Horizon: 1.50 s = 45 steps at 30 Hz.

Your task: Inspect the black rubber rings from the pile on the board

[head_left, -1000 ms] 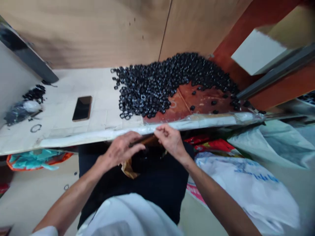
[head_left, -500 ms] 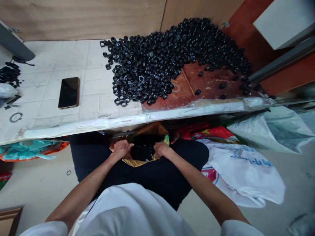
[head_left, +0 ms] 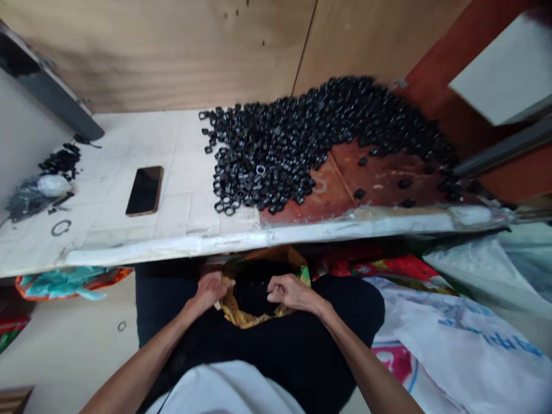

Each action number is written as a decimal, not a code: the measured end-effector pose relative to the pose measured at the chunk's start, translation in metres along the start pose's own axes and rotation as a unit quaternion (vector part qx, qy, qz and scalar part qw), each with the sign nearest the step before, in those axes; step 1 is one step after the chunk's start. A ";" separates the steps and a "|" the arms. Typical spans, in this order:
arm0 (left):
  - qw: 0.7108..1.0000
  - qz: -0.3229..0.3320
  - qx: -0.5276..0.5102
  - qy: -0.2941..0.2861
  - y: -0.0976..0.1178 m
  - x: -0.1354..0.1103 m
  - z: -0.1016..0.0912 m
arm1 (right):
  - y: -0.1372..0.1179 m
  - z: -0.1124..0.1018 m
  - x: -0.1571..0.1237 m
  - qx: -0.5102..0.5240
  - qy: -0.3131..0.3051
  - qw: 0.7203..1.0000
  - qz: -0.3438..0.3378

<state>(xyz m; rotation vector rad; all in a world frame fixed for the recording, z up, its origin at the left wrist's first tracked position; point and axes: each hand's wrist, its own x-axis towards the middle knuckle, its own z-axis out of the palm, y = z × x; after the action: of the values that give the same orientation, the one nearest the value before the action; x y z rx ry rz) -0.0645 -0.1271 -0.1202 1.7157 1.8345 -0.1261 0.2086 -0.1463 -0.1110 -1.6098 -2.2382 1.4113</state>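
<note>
An open yellow-brown sack (head_left: 244,319) sits between my thighs, under the front edge of the table. Its dark inside holds black pieces that are hard to make out. My left hand (head_left: 211,289) is closed on the sack's left rim. At the right side of the mouth, my right hand (head_left: 291,292) reaches over the rim with its fingers curled inward. Whatever those fingers hold, if anything, is hidden. On the table above lies a large heap of small black ring-shaped parts (head_left: 276,155).
A phone (head_left: 145,191) lies on the table's pale covering, with a flat ring (head_left: 61,228) and small black bits (head_left: 62,161) farther left. The taped table edge (head_left: 276,236) runs above my lap. White sacks (head_left: 457,328) are on the right; a bag of turquoise pieces (head_left: 64,283) is on the left.
My right hand has come off the right rim and moved inward over the sack's mouth, fingers curled. My left hand stays on the rim. The view has tilted up and shifted left.
</note>
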 end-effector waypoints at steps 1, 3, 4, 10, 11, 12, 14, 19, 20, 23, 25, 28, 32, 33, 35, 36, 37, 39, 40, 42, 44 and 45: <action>0.999 0.034 -0.013 0.014 0.001 -0.011 -0.008 | -0.016 -0.015 -0.007 0.075 0.036 0.995 -0.064; 0.971 0.209 -0.106 0.048 0.004 -0.035 -0.029 | -0.044 -0.048 -0.018 0.156 0.123 0.966 -0.166; 0.951 0.272 -0.136 0.060 0.006 -0.045 -0.042 | -0.055 -0.064 -0.021 0.150 0.177 0.953 -0.193; 0.904 0.248 -0.155 0.312 0.036 -0.030 -0.117 | -0.072 -0.116 0.031 -0.048 0.392 0.903 -0.168; 0.900 0.251 -0.142 0.326 0.040 -0.017 -0.124 | -0.072 -0.116 0.043 -0.087 0.386 0.906 -0.154; 0.900 0.257 -0.124 0.329 0.043 -0.004 -0.129 | -0.071 -0.115 0.054 -0.122 0.382 0.906 -0.137; 0.906 0.263 -0.081 0.321 0.047 0.020 -0.134 | -0.073 -0.112 0.067 -0.174 0.389 0.899 -0.101; 0.920 0.242 -0.013 0.309 0.057 0.046 -0.131 | -0.078 -0.105 0.070 -0.198 0.421 0.882 -0.071; 0.921 0.236 -0.012 0.310 0.059 0.046 -0.129 | -0.078 -0.104 0.069 -0.197 0.425 0.881 -0.069; 0.922 0.228 -0.008 0.313 0.062 0.044 -0.126 | -0.076 -0.103 0.071 -0.182 0.441 0.876 -0.064; 0.918 0.240 -0.006 0.317 0.061 0.041 -0.124 | -0.073 -0.102 0.073 -0.168 0.453 0.873 -0.069; 0.907 0.270 -0.020 0.323 0.060 0.037 -0.122 | -0.068 -0.102 0.074 -0.143 0.464 0.870 -0.090; 0.900 0.295 -0.122 0.297 0.068 0.036 -0.122 | -0.065 -0.104 0.070 -0.029 0.465 0.867 -0.176; 0.895 0.307 -0.154 0.285 0.072 0.036 -0.122 | -0.065 -0.104 0.070 0.018 0.455 0.868 -0.197; 0.879 0.337 -0.204 0.268 0.079 0.039 -0.120 | -0.066 -0.104 0.070 0.112 0.420 0.873 -0.220; 0.871 0.352 -0.221 0.262 0.082 0.041 -0.119 | -0.067 -0.104 0.071 0.152 0.399 0.877 -0.221; 0.865 0.362 -0.235 0.256 0.083 0.043 -0.118 | -0.068 -0.104 0.072 0.188 0.381 0.879 -0.218; 0.857 0.371 -0.264 0.241 0.085 0.047 -0.115 | -0.071 -0.106 0.075 0.232 0.357 0.877 -0.221; 0.853 0.371 -0.281 0.234 0.084 0.049 -0.114 | -0.074 -0.107 0.076 0.241 0.350 0.876 -0.230; 0.843 0.370 -0.320 0.224 0.082 0.052 -0.112 | -0.080 -0.111 0.079 0.247 0.337 0.872 -0.255; 0.830 0.369 -0.354 0.221 0.081 0.053 -0.111 | -0.086 -0.115 0.081 0.256 0.314 0.872 -0.275; 0.827 0.367 -0.365 0.220 0.081 0.053 -0.111 | -0.088 -0.116 0.082 0.262 0.303 0.871 -0.283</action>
<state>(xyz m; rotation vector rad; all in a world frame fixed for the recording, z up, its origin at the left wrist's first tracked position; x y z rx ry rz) -0.0285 -0.0168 -0.0297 1.7805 1.0860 1.2138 0.1652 -0.0129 -0.0196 -0.9178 -1.5715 1.0213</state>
